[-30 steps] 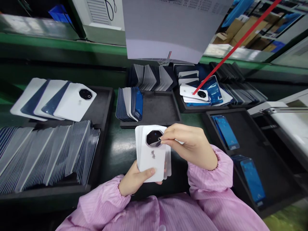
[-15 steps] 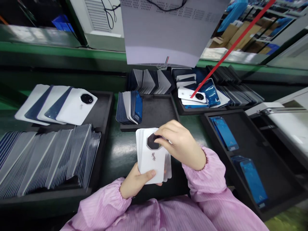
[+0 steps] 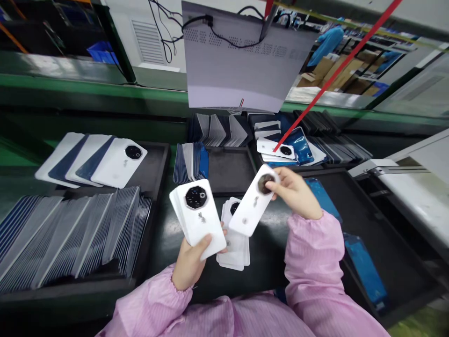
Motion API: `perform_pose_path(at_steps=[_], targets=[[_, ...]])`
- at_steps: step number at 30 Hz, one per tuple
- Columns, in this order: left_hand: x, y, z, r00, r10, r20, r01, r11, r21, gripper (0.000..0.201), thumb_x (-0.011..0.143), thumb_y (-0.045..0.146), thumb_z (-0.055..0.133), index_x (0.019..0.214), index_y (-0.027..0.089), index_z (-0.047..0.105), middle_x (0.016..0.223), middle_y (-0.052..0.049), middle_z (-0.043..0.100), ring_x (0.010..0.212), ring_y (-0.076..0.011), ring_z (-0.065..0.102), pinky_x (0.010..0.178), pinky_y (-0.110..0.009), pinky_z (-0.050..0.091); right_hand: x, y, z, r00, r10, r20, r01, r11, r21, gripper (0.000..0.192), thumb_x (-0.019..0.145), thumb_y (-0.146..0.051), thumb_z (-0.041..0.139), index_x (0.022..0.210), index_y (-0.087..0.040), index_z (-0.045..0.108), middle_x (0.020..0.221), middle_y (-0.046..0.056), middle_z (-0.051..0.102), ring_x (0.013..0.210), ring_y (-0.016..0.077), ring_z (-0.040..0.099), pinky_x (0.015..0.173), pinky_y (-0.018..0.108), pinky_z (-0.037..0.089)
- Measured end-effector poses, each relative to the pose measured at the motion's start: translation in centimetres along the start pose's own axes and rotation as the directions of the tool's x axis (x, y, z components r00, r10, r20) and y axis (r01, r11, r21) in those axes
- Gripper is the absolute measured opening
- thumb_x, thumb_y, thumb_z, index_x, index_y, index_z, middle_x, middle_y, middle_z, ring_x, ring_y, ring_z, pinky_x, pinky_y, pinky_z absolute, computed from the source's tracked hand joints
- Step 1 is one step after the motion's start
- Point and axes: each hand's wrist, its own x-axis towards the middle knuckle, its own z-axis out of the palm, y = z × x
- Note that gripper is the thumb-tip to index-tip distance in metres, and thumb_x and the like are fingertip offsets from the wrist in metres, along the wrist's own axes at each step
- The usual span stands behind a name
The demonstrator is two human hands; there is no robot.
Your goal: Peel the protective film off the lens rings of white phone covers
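The right hand [image 3: 296, 194] is pinching a single white cover [image 3: 254, 207] by its lens end, long axis slanting down-left toward the stack of covers [image 3: 198, 217] clamped in the left hand [image 3: 189, 264], above the counter's [image 3: 164, 234] near edge.

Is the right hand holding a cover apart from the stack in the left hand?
Yes, the right hand holds one white cover by its camera end, clear of the stack gripped by the left hand.

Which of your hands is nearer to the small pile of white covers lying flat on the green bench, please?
Left. The left hand, gripping a fanned stack of covers, sits just beside the pile. The right hand holds a single cover higher up, farther away.
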Motion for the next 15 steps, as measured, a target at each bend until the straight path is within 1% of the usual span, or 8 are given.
perform_pose_path(at_steps=[2, 3, 4, 6, 8, 10, 13, 15], targets=[[0.1, 0.4, 0.1, 0.997, 0.029, -0.070, -0.030, 1.000, -0.011, 0.037, 0.078, 0.024, 0.066, 0.114, 0.018, 0.059, 0.112, -0.012, 0.066, 0.098, -0.0309, 0.064, 0.066, -0.038, 0.059, -0.6, 1.1, 1.5, 0.987, 0.031, 0.155, 0.006, 0.973, -0.232, 0.018, 0.083, -0.030, 0.059, 0.093, -0.015, 0.054, 0.077, 0.002, 0.061, 0.060, 0.0131, 0.059, 0.055, 0.026, 0.049], [0.1, 0.4, 0.1, 0.996, 0.031, -0.081, -0.032, 0.999, -0.011, 0.039, 0.078, 0.024, 0.066, 0.116, 0.019, 0.057, 0.113, -0.012, 0.066, 0.099, -0.0309, 0.064, 0.067, -0.038, 0.059, -0.8, 1.7, 2.7, 0.979, 0.021, 0.201, 0.054, 0.931, -0.362, 0.015, 0.082, -0.027, 0.061, 0.091, -0.015, 0.056, 0.077, 0.002, 0.062, 0.064, 0.0149, 0.060, 0.060, 0.028, 0.050], [0.1, 0.4, 0.1, 0.997, 0.025, -0.078, -0.026, 1.000, -0.009, 0.040, 0.078, 0.024, 0.066, 0.117, 0.019, 0.056, 0.113, -0.012, 0.066, 0.099, -0.0313, 0.064, 0.068, -0.039, 0.059, -1.0, 2.2, 3.9, 0.978, 0.012, 0.208, 0.080, 0.900, -0.428, 0.013, 0.079, -0.023, 0.063, 0.087, -0.015, 0.058, 0.077, 0.003, 0.062, 0.069, 0.0175, 0.060, 0.066, 0.032, 0.050], [0.0, 0.3, 0.2, 0.999, -0.003, -0.042, 0.003, 1.000, 0.000, 0.040, 0.077, 0.025, 0.067, 0.115, 0.017, 0.058, 0.112, -0.013, 0.066, 0.099, -0.0325, 0.064, 0.067, -0.040, 0.059, -1.1, 2.9, 5.8, 0.985, -0.023, 0.174, 0.109, 0.857, -0.504, 0.014, 0.073, -0.018, 0.068, 0.084, -0.013, 0.061, 0.083, 0.008, 0.061, 0.082, 0.0237, 0.059, 0.077, 0.041, 0.048], [0.0, -0.1, 0.2, 0.999, -0.040, 0.012, 0.040, 0.999, 0.024, 0.037, 0.076, 0.027, 0.068, 0.110, 0.015, 0.060, 0.111, -0.015, 0.066, 0.097, -0.0339, 0.064, 0.066, -0.041, 0.059, -1.0, 2.7, 6.7, 0.992, -0.067, 0.108, 0.115, 0.836, -0.536, 0.020, 0.073, -0.016, 0.068, 0.091, -0.011, 0.062, 0.095, 0.013, 0.059, 0.095, 0.0283, 0.054, 0.087, 0.047, 0.043], [0.0, -0.4, 0.2, 0.996, -0.070, 0.049, 0.067, 0.996, 0.057, 0.036, 0.075, 0.028, 0.069, 0.107, 0.014, 0.062, 0.112, -0.016, 0.066, 0.096, -0.0345, 0.064, 0.065, -0.041, 0.058, -0.9, 1.5, 6.6, 0.984, -0.171, 0.040, 0.167, 0.840, -0.516, 0.023, 0.078, -0.018, 0.064, 0.100, -0.013, 0.061, 0.104, 0.014, 0.056, 0.102, 0.0276, 0.051, 0.091, 0.047, 0.042], [0.0, -0.9, 0.0, 0.992, -0.083, 0.097, 0.072, 0.991, 0.110, 0.037, 0.076, 0.029, 0.068, 0.109, 0.014, 0.062, 0.114, -0.016, 0.065, 0.097, -0.0344, 0.064, 0.064, -0.041, 0.058, -0.8, -1.6, 6.1, 0.934, -0.357, 0.009, 0.337, 0.873, -0.353, 0.018, 0.084, -0.024, 0.059, 0.102, -0.018, 0.061, 0.100, 0.008, 0.058, 0.097, 0.0214, 0.055, 0.082, 0.037, 0.048], [0.0, -1.1, -0.2, 0.989, -0.070, 0.131, 0.049, 0.987, 0.156, 0.035, 0.078, 0.030, 0.067, 0.108, 0.013, 0.063, 0.113, -0.016, 0.065, 0.096, -0.0335, 0.064, 0.065, -0.041, 0.057, -0.6, -3.7, 6.3, 0.905, -0.420, 0.061, 0.420, 0.868, -0.266, 0.014, 0.084, -0.024, 0.061, 0.097, -0.018, 0.062, 0.095, 0.006, 0.059, 0.091, 0.0191, 0.056, 0.078, 0.034, 0.048]])
